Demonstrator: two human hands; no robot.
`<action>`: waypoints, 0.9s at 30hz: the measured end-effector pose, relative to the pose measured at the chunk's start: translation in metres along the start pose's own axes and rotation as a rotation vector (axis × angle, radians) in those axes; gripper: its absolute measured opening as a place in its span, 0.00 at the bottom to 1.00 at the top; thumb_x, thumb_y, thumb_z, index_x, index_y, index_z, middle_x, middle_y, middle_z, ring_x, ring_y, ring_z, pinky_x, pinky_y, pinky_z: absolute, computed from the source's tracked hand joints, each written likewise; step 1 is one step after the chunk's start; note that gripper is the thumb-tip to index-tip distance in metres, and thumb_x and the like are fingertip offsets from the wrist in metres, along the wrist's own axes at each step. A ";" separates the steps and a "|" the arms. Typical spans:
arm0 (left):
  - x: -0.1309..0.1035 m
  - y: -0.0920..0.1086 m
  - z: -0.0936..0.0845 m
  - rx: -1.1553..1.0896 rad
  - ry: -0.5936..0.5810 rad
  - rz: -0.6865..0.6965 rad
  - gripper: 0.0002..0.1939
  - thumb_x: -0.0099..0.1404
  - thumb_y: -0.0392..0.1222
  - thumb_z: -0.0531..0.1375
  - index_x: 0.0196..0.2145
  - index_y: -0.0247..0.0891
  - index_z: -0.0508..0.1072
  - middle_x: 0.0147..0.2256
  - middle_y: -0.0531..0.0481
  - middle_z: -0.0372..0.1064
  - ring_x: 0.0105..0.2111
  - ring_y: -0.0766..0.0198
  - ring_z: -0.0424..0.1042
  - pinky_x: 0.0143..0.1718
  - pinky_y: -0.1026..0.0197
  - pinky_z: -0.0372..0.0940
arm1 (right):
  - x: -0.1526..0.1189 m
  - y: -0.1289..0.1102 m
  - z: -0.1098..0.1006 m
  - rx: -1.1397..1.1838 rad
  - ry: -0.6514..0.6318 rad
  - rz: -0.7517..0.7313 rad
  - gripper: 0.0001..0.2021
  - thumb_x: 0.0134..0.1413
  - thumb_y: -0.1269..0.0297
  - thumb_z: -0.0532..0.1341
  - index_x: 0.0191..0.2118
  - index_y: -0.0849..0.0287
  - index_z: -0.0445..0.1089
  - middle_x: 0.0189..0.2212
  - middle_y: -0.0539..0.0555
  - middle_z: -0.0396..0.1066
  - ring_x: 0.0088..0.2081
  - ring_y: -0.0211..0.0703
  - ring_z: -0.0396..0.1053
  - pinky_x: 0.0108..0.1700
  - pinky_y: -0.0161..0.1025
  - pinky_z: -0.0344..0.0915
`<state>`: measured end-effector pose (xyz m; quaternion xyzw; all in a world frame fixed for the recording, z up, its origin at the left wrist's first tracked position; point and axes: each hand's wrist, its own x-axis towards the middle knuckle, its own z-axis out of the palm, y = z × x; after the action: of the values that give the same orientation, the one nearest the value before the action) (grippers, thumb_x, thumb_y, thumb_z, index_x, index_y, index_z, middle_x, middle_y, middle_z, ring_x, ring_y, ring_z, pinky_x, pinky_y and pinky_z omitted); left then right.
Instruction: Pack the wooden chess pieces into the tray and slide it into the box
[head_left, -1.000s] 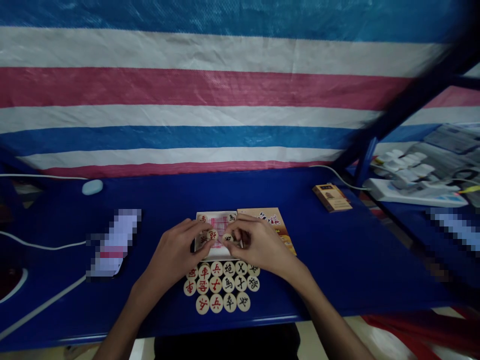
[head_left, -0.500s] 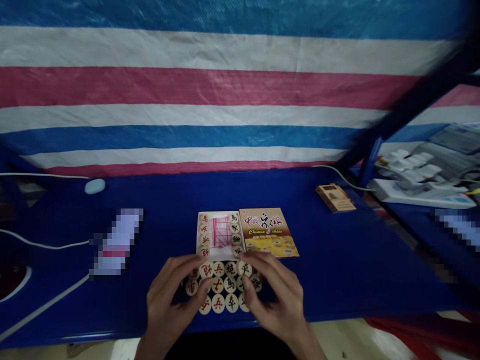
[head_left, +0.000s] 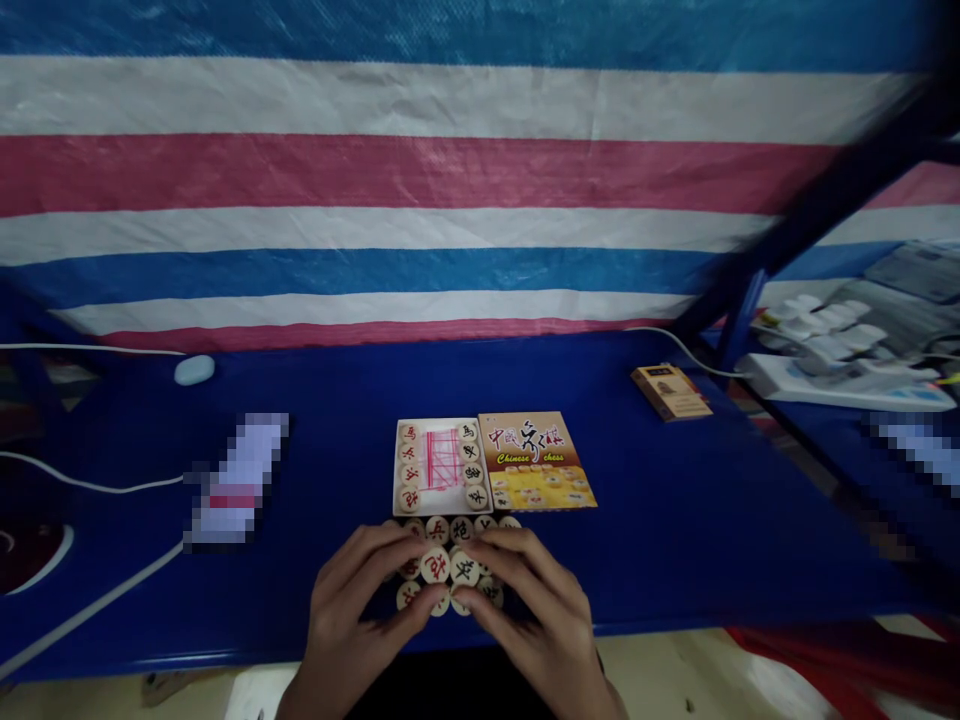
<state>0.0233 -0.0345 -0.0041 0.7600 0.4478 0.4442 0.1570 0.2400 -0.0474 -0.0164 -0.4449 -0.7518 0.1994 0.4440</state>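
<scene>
My left hand [head_left: 367,590] pinches a round red-lettered chess piece [head_left: 435,566] between thumb and fingers. Right beside it, my right hand [head_left: 532,600] grips a black-lettered piece [head_left: 465,568]. Both are held over rows of round wooden pieces [head_left: 437,530] on the blue table, partly hidden by my hands. Just behind lies an open white box [head_left: 442,505] with a red-lined sheet [head_left: 442,460] in it, a column of red pieces [head_left: 409,498] along its left side and black pieces [head_left: 476,496] along its right. The printed lid [head_left: 540,460] lies against the box's right side.
A blurred-out phone [head_left: 238,480] and white cables lie on the left, with a pale blue case [head_left: 195,370] behind. At the back right are a small tan box [head_left: 671,391] and a power strip [head_left: 847,382]. Striped sheeting hangs behind the table.
Both hands have moved nearer to me and closer together, bringing the two held pieces away from the box and side by side over the rows.
</scene>
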 end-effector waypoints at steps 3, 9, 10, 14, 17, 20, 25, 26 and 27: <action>-0.001 0.000 0.000 0.003 -0.025 0.005 0.16 0.65 0.38 0.66 0.50 0.45 0.75 0.44 0.48 0.76 0.42 0.62 0.77 0.41 0.58 0.75 | -0.003 0.002 0.001 -0.005 0.010 0.004 0.21 0.61 0.68 0.66 0.59 0.50 0.68 0.48 0.55 0.75 0.48 0.45 0.76 0.46 0.41 0.77; -0.007 0.002 0.002 0.063 -0.011 -0.005 0.17 0.65 0.36 0.66 0.52 0.44 0.75 0.45 0.48 0.77 0.44 0.61 0.77 0.45 0.57 0.75 | -0.004 0.000 0.001 0.008 -0.004 0.008 0.24 0.61 0.70 0.66 0.61 0.49 0.66 0.49 0.54 0.77 0.44 0.43 0.77 0.47 0.42 0.77; -0.008 0.002 0.002 0.056 -0.017 -0.012 0.17 0.65 0.36 0.65 0.51 0.44 0.75 0.45 0.49 0.77 0.44 0.61 0.78 0.45 0.57 0.75 | -0.003 0.000 0.001 0.015 -0.008 0.006 0.24 0.61 0.70 0.65 0.61 0.49 0.66 0.49 0.54 0.77 0.44 0.43 0.78 0.47 0.42 0.77; -0.008 0.002 0.001 0.007 -0.032 -0.040 0.16 0.66 0.37 0.64 0.51 0.46 0.75 0.45 0.49 0.77 0.44 0.61 0.78 0.43 0.57 0.76 | -0.003 -0.001 0.000 0.030 -0.007 -0.004 0.24 0.61 0.72 0.64 0.61 0.48 0.65 0.50 0.54 0.77 0.46 0.44 0.78 0.46 0.43 0.78; -0.006 0.003 0.000 -0.012 -0.042 -0.043 0.17 0.66 0.36 0.64 0.52 0.46 0.75 0.45 0.49 0.77 0.45 0.61 0.78 0.44 0.56 0.76 | -0.005 0.000 0.001 0.060 0.000 0.005 0.21 0.61 0.73 0.64 0.57 0.49 0.67 0.50 0.54 0.78 0.48 0.45 0.77 0.45 0.42 0.78; -0.005 0.004 0.000 -0.025 -0.048 -0.052 0.18 0.66 0.36 0.64 0.53 0.47 0.74 0.46 0.48 0.77 0.45 0.60 0.78 0.43 0.56 0.77 | -0.005 0.001 0.003 0.110 0.042 0.049 0.14 0.60 0.72 0.65 0.48 0.49 0.69 0.49 0.54 0.78 0.45 0.44 0.78 0.38 0.40 0.77; -0.008 0.003 0.002 -0.133 -0.006 -0.117 0.10 0.65 0.36 0.66 0.43 0.44 0.73 0.43 0.49 0.78 0.41 0.62 0.79 0.35 0.60 0.76 | -0.002 0.000 0.003 0.135 0.077 0.033 0.09 0.58 0.74 0.67 0.39 0.52 0.70 0.43 0.53 0.80 0.46 0.46 0.79 0.39 0.41 0.76; -0.008 0.002 0.003 -0.140 -0.001 -0.118 0.08 0.65 0.35 0.66 0.41 0.44 0.73 0.43 0.50 0.78 0.41 0.62 0.79 0.36 0.59 0.76 | -0.001 0.000 0.002 0.130 0.069 0.022 0.09 0.58 0.74 0.67 0.40 0.52 0.70 0.42 0.52 0.80 0.47 0.47 0.79 0.41 0.42 0.76; -0.009 0.002 0.003 -0.142 0.001 -0.115 0.07 0.65 0.35 0.66 0.39 0.44 0.73 0.43 0.50 0.78 0.42 0.62 0.79 0.38 0.58 0.76 | -0.001 0.000 0.002 0.126 0.060 0.015 0.10 0.57 0.74 0.67 0.41 0.52 0.71 0.42 0.52 0.80 0.47 0.47 0.79 0.41 0.43 0.76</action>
<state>0.0252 -0.0426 -0.0090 0.7199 0.4581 0.4654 0.2352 0.2389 -0.0480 -0.0177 -0.4276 -0.7207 0.2363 0.4918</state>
